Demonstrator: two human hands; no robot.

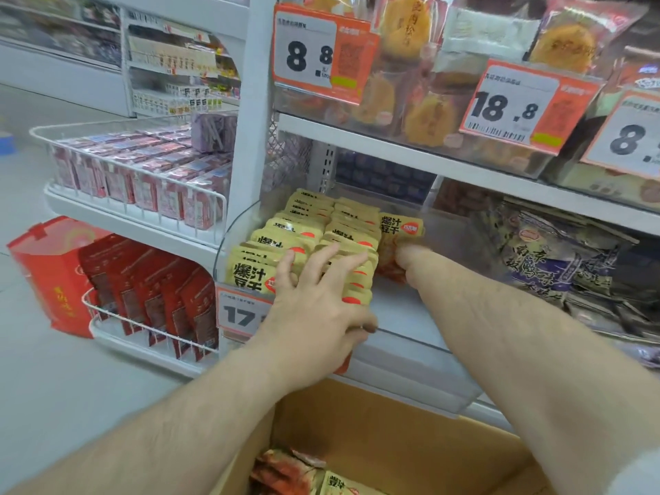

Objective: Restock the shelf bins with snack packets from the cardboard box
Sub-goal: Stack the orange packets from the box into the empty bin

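**Both hands in the yellow-packet bin**

Left hand [314, 309] stretched forward, fingers spread wide, palm pressed flat on the rows of yellow snack packets [285, 241] at the clear bin's [403, 309] front left corner, thumb hooked over the front edge. Right hand [405, 260] reaching deeper along the bin's middle, forearm straight, closed around one upright packet [400, 226] beside the rows. Cardboard box [410, 434] open below the shelf edge, more packets [303, 476] lying inside at its near left corner
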